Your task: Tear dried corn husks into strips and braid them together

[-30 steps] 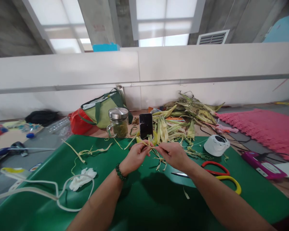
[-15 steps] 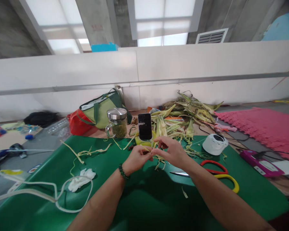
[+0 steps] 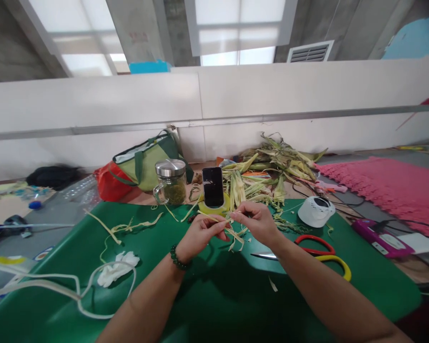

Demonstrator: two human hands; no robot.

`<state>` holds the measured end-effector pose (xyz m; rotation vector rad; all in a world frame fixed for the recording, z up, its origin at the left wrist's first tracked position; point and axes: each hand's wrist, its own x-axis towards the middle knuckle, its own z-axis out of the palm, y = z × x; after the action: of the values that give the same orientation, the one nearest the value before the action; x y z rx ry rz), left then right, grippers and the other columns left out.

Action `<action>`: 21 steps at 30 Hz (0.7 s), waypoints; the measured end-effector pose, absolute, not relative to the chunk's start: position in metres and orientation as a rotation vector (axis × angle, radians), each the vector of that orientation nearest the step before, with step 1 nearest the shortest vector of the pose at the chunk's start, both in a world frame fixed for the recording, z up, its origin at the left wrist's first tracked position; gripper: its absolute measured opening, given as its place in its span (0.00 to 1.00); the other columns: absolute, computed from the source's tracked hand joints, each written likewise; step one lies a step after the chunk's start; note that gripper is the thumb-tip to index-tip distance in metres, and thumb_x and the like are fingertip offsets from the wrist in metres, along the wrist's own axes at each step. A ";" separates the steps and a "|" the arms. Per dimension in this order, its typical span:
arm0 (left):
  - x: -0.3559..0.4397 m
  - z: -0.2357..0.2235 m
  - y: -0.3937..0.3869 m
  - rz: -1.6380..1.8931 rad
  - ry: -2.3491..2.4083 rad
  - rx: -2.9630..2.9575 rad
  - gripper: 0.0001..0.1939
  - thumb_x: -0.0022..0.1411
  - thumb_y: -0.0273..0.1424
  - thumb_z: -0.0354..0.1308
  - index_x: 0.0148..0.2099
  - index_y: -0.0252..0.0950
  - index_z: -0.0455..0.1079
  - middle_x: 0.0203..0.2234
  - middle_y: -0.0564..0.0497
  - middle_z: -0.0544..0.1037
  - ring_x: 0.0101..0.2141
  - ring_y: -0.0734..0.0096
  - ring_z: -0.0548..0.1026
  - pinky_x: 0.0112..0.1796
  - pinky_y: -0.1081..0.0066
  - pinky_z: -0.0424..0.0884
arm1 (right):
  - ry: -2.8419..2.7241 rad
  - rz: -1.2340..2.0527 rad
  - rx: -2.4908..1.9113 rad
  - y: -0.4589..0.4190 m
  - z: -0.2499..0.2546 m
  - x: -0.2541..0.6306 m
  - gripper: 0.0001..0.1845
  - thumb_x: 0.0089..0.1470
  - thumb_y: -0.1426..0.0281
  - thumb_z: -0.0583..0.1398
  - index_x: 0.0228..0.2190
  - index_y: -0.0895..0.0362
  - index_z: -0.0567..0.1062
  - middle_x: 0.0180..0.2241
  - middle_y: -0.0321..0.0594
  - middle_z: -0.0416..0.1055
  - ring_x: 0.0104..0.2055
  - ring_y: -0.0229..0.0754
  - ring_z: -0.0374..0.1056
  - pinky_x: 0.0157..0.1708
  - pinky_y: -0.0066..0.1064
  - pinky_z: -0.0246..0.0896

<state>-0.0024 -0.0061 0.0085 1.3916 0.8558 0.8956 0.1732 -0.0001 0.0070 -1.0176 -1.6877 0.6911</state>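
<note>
Over the green mat [image 3: 214, 305], my left hand [image 3: 201, 234], with a dark green bead bracelet at the wrist, pinches a thin pale corn husk strip [image 3: 235, 234]. Its loose ends stick out to the right, past my fingertips. My right hand [image 3: 257, 222] is closed in a pinch at the strip's upper part, thumb against forefinger; the exact grip there is too small to make out. Just behind my hands a phone [image 3: 213, 187] stands upright on a yellow tape roll [image 3: 214, 209]. Scissors [image 3: 312, 252] with red and yellow handles lie partly under my right forearm.
A pile of corn husks [image 3: 275, 159] lies at the back. A lidded glass mug [image 3: 170, 183] stands left of the phone. White cords [image 3: 75, 293] and a crumpled tissue [image 3: 117, 269] are at left. A white cup-shaped object [image 3: 316, 212] and purple device [image 3: 381, 238] sit at right.
My hands have drawn slightly apart at the fingertips, and my left fingers have straightened a little. More of the husk strip shows between them. The view has shifted slightly.
</note>
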 end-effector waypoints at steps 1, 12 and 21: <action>-0.003 0.008 -0.005 0.885 0.864 1.403 0.19 0.47 0.44 0.64 0.29 0.31 0.74 0.14 0.52 0.75 0.22 0.69 0.76 0.29 0.72 0.71 | -1.698 0.728 -1.023 0.002 0.006 0.174 0.18 0.47 0.61 0.60 0.14 0.59 0.66 0.15 0.32 0.59 0.20 0.32 0.53 0.21 0.25 0.47; -0.004 0.011 -0.001 0.821 0.931 1.404 0.22 0.49 0.48 0.61 0.30 0.31 0.72 0.20 0.49 0.77 0.25 0.70 0.75 0.31 0.71 0.71 | -1.892 0.948 -1.136 0.002 0.009 0.172 0.17 0.47 0.60 0.60 0.18 0.60 0.69 0.15 0.29 0.54 0.18 0.30 0.48 0.17 0.23 0.42; 0.000 -0.002 0.002 1.015 1.070 1.779 0.22 0.58 0.39 0.54 0.16 0.34 0.65 0.16 0.49 0.72 0.25 0.70 0.73 0.34 0.71 0.70 | -2.156 0.659 -1.010 -0.010 0.006 0.165 0.17 0.53 0.68 0.55 0.15 0.60 0.68 0.15 0.30 0.54 0.20 0.30 0.50 0.21 0.23 0.43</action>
<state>0.0004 0.0022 -0.0023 1.7792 1.0696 1.0154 0.1654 -0.0099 0.0062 -1.0100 -2.1559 0.6593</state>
